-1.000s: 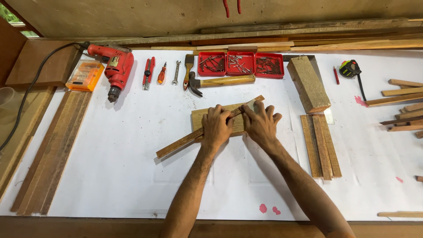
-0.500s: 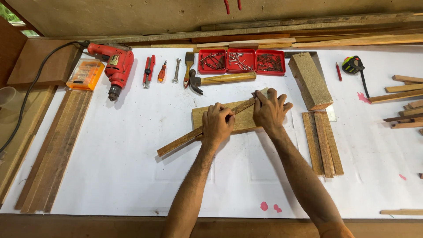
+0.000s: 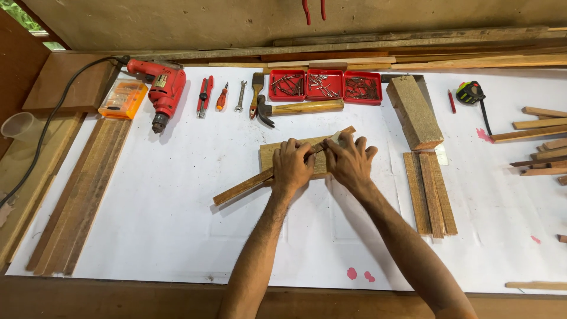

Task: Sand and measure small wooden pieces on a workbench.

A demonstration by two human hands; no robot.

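1. The left hand [image 3: 293, 165] presses flat on the long wood strip [image 3: 245, 188].
2. The right hand [image 3: 349, 160] has slid back beside it, maybe pinching the strip.
3. The strip lies slanted across a small board [image 3: 267, 155] on the white counter [image 3: 177, 195].

Left hand [image 3: 292, 165] and right hand [image 3: 349, 160] pressing wooden strip [image 3: 248, 185] across wooden board [image 3: 269, 155], hammer [image 3: 295, 108] behind

Wooden desk [image 3: 35, 177] under a white paper sheet [image 3: 177, 201]; plain brown board wall [image 3: 177, 23] behind; daylight and green foliage [image 3: 23, 15] at upper left corner.
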